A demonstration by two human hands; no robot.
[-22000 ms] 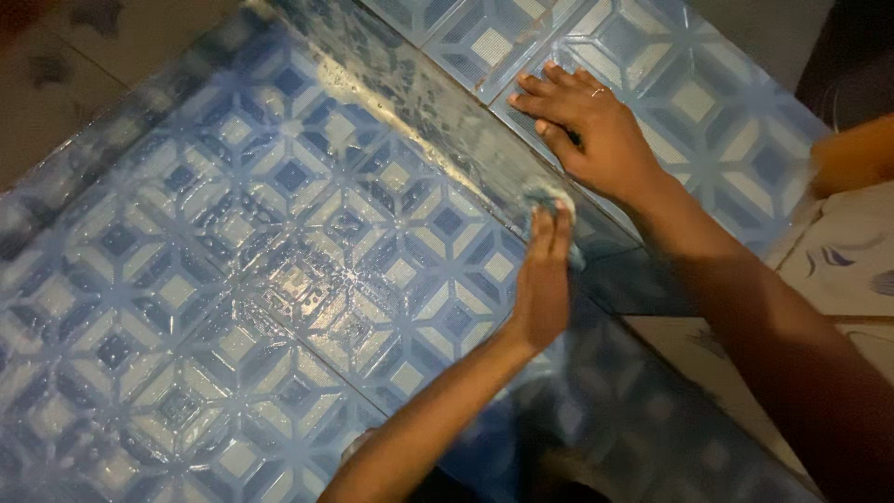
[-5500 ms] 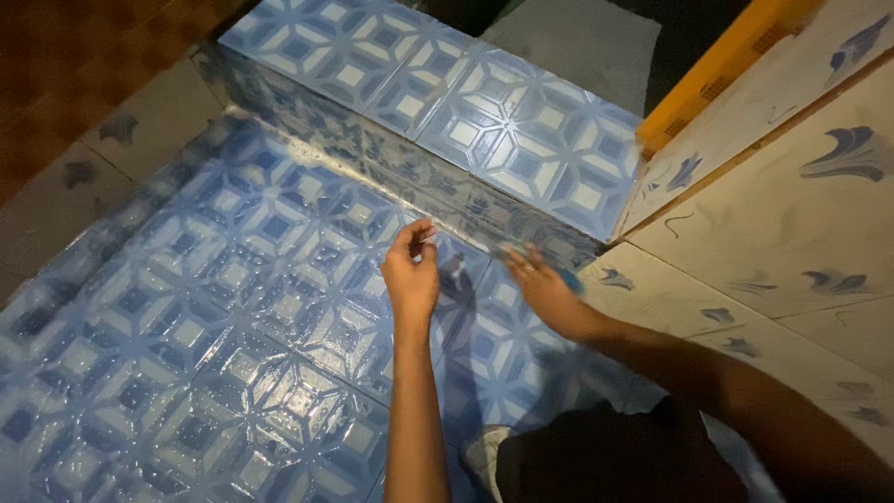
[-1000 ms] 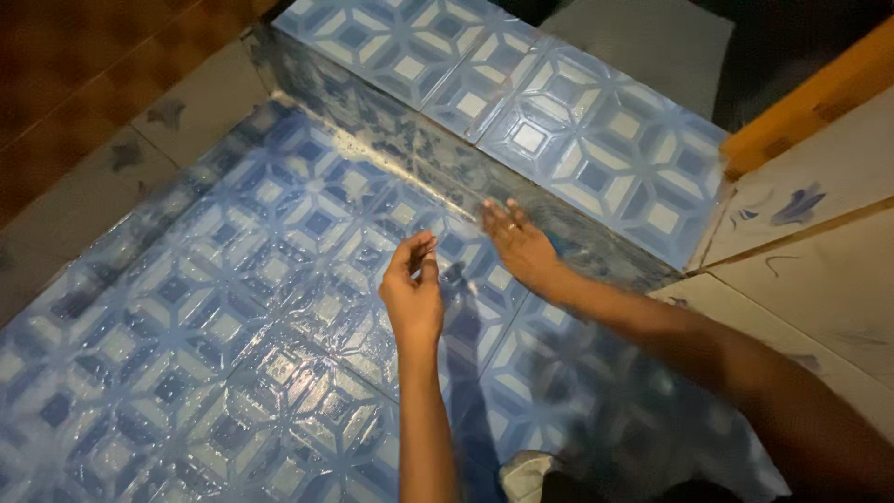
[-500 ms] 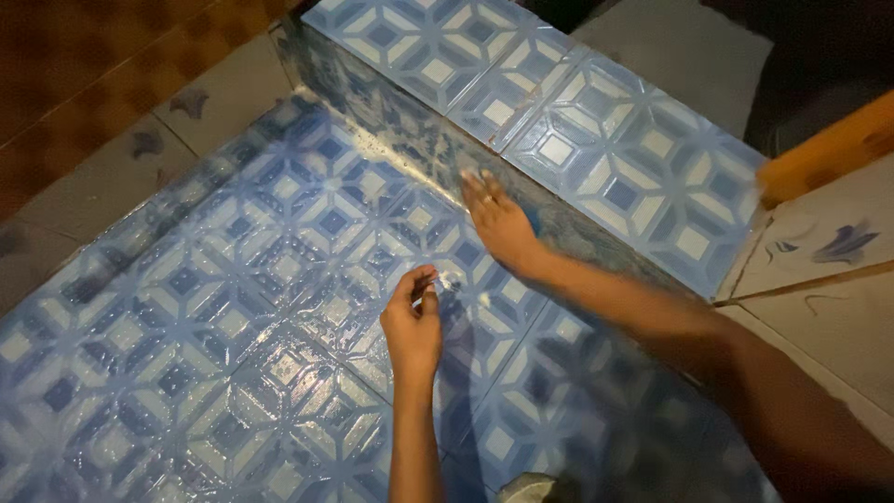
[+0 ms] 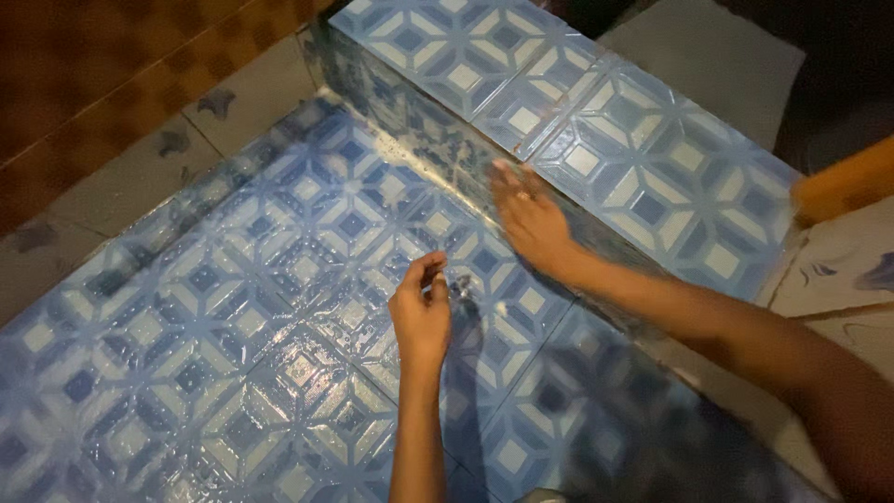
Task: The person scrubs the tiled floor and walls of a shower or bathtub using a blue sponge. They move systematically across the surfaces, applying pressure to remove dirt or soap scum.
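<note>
My left hand (image 5: 424, 312) hovers over the glossy blue patterned floor tiles (image 5: 233, 307), thumb and fingers pinched on a small pale bit (image 5: 461, 285); what it is stays too small to tell. My right hand (image 5: 531, 219), blurred, lies flat with fingers spread on the pale grout joint (image 5: 410, 154) where the floor meets the riser of a blue tiled step (image 5: 596, 130). The two hands are about a hand's width apart.
Grey tiles (image 5: 140, 177) border the blue floor on the left, with brown floor (image 5: 112, 65) beyond. A grey slab (image 5: 708, 56) lies behind the step. An orange object (image 5: 843, 182) and white marbled tiles (image 5: 838, 265) sit at the right.
My right hand has slid along the joint toward the far corner. My left hand drew back toward me, still pinched. The view shifted slightly.
</note>
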